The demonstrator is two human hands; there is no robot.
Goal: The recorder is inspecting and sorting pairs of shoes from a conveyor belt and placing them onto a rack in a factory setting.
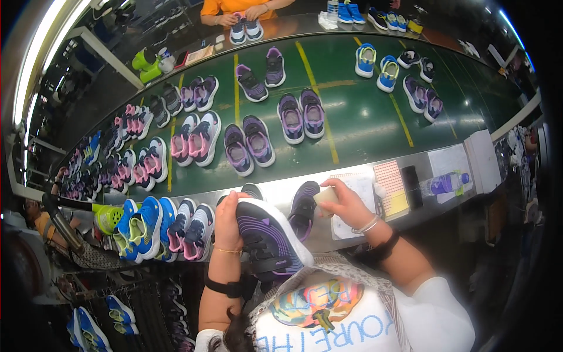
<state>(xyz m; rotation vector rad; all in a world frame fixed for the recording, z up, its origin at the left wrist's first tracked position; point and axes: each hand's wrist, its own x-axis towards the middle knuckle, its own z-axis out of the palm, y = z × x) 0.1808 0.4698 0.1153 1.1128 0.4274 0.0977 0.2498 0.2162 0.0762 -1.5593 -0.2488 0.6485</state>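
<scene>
Green surface (363,117), yellow cross lines: across its middle I count six dark purple sneakers (258,142), three pairs. Right side: two blue-and-lime sneakers (388,74), two more dark purple, two dark. Left side crowded, overlapping, can't count. White shirt (434,320) on my wearer: blue capital lettering, upside down to me, over a multicolour motif. One person in an orange top (214,8) across, both hands on two shoes. My left hand (229,226) is clamped on one strap sneaker (267,237), black with purple stripes, held up before the shirt; small pale mark on the strap, can't read it. One purple-black sneaker (305,208) sits just right of it. Red-gridded sheet (387,176), print too fine. One bottle (446,183), purple label, illegible. Smallest: one pale block (325,198), pinched in my right hand (349,205).
</scene>
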